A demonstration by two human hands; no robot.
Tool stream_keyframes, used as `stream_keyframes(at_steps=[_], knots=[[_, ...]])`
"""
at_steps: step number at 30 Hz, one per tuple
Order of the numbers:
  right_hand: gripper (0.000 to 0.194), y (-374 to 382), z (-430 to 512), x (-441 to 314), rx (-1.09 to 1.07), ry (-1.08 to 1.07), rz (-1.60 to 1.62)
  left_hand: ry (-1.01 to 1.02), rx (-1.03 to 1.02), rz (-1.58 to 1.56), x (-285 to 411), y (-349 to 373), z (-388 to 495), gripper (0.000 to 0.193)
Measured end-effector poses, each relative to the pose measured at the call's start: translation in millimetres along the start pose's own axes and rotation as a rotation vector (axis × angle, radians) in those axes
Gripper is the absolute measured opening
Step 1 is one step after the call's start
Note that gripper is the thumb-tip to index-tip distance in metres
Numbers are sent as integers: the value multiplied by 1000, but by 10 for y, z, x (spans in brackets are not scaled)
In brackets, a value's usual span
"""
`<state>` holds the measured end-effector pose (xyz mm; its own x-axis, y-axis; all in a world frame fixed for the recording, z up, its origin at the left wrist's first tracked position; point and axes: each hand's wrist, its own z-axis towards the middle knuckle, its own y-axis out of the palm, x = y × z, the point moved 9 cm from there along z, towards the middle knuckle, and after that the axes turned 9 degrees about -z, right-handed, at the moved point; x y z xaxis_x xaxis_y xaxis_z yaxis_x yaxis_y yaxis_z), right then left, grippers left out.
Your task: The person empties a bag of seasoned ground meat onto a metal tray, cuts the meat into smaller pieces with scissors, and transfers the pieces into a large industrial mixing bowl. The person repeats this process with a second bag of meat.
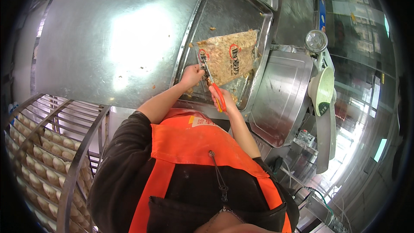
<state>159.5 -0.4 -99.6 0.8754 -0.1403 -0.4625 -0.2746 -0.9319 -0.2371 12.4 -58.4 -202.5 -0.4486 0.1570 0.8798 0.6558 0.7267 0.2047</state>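
A flat clear plastic bag (223,56) packed with tan, flaky food lies in a metal tray (233,3); printed writing runs across it. My left hand (193,76) pinches the bag's near left edge. In my right hand (226,99) is a pair of scissors (218,96) with red and yellow handles. The blades point away from me and lie over the bag's left end, close to my left fingers. Whether they are cutting the film at this instant cannot be told. Tan crumbs lie in the tray around the bag.
A steel worktop (81,38) with a few crumbs extends left. Below it stands a metal rack (69,165) loaded with rows of pale dough pieces. On the right are an upturned-looking metal pan (281,94), a pale green bowl (323,84) and a round clear-topped container (316,41).
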Motion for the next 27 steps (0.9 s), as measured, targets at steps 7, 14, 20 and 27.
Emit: stream_keyframes(at_steps=[7,14,20,27], knots=[[48,34,-25,13,86,-46,-1,-6,-10,81,117,-11,-59,20],[51,75,168,-94,74,-19,-27,-33,-60,9,137,9,-92,20],[50,216,150,-68,-19,-38,201,34,-35,94,159,-3,-92,20],[49,105,161,-132,-19,-37,43,-34,-94,49,40,57,-101,21]])
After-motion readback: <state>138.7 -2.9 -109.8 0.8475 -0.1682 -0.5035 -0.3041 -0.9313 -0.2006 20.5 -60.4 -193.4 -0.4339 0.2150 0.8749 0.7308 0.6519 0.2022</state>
